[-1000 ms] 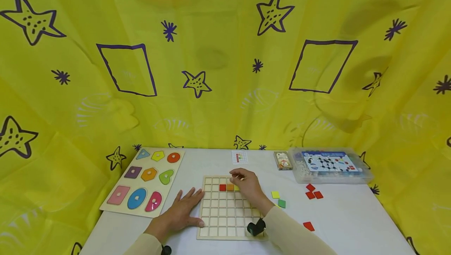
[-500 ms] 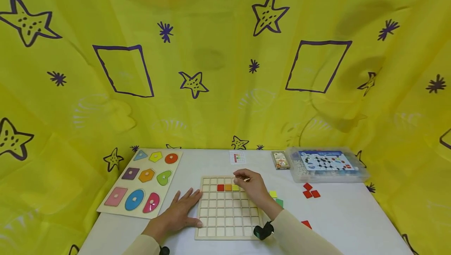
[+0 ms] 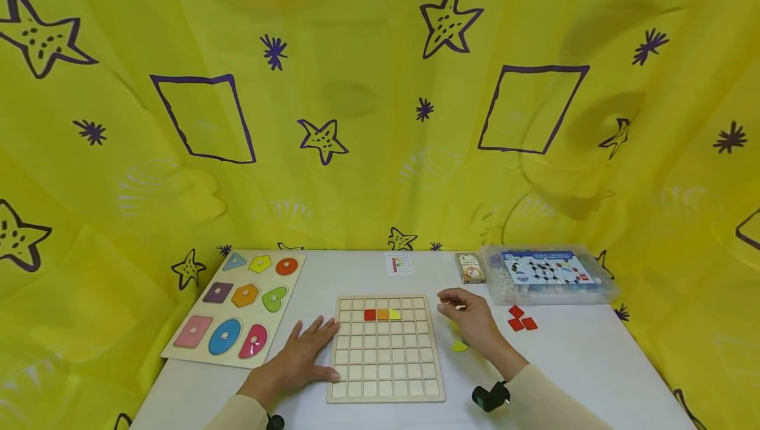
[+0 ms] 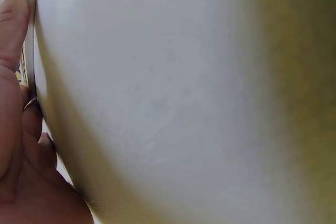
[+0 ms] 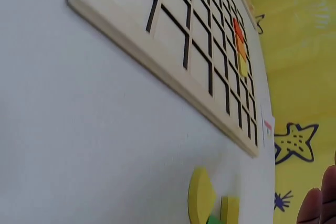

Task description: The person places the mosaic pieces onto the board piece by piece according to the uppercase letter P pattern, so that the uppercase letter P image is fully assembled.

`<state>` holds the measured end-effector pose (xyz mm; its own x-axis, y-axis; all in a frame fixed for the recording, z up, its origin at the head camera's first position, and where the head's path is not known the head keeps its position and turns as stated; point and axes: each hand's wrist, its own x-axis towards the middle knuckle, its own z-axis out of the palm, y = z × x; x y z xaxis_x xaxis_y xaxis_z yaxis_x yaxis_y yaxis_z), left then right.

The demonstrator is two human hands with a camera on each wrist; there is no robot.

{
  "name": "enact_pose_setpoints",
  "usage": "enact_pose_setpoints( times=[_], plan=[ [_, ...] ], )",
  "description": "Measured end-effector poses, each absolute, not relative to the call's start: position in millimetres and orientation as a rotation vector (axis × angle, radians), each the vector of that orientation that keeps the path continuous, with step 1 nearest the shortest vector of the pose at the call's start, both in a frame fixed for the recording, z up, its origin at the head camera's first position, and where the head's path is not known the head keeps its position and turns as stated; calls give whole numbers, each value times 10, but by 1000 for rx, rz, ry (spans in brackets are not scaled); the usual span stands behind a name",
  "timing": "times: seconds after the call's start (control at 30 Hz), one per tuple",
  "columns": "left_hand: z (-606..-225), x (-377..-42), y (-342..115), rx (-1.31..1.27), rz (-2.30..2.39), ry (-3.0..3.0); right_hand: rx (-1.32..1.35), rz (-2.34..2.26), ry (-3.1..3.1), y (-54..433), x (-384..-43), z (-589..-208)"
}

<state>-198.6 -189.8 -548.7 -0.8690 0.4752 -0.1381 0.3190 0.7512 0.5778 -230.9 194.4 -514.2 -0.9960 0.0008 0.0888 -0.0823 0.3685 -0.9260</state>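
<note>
A wooden grid board lies flat on the table with a red tile, an orange tile and a yellow tile side by side in one row. My left hand rests spread at the board's left side, thumb and fingertips right at its edge. To the right of the board, my right hand hovers with loosely bent fingers and nothing visible in them. Below it are a loose yellow piece with a curved side, a yellow square and a green piece, partly hidden in the head view.
Several red tiles lie farther right. A printed grid card, a small box and a clear plastic case line the back. A knobbed shape puzzle lies at left. A yellow curtain closes off the back.
My right hand has moved right, off the board, to over the loose tiles, uncovering the yellow tile in the row. My left hand has stayed at the board's left edge.
</note>
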Motion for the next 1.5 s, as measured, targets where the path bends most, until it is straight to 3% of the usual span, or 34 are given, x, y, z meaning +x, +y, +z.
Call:
enact_pose_setpoints(
  times=[0.4,0.73,0.97,1.5],
  plan=[
    [-5477,-1988,-1901,619,803,2667,-141,1479,-2667,2869,-2196,-5109],
    [-5495,-1987,-1917,623,798,2678,-258,1292,-2772,3523,-2054,-5297],
    [-5493,-1986,-1907,620,801,2679,-317,1334,-2834,3671,-2066,-5422],
    [-5475,-1976,-1900,602,808,2667,-171,1283,-2996,3536,-2080,-5484]
  ],
)
